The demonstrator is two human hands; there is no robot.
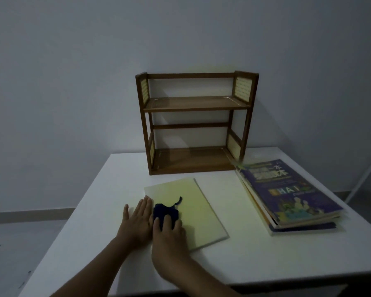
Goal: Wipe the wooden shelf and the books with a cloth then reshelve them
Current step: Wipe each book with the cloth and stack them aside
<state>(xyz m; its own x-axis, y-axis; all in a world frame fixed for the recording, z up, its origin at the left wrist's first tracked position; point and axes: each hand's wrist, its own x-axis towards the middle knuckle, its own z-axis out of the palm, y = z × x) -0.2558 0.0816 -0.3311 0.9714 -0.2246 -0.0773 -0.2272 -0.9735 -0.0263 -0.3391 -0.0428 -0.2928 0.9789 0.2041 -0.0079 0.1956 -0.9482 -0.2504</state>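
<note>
Right now your right hand [169, 229] presses a dark blue cloth [165, 212] onto a pale yellow book [193, 213] lying flat on the white table [244, 254]; the fingers curl over the near part of the cloth, gripping it, and a thin tail of the cloth trails off beyond your fingertips. Just to the left of it, your left hand [138, 218] lies flat with its fingers straight and close together, palm down across the book's left edge and partly on the table, touching the cloth's left side. Beyond both hands, at the far edge of the table against the wall, stands the wooden shelf [196, 123], upright, with its two boards bare. To the right of your right hand, well apart from it, a stack of books [287, 196] lies flat on the table, a purple-covered book on top, its far corner close to the shelf's right foot. How many books the stack holds cannot be told.
</note>
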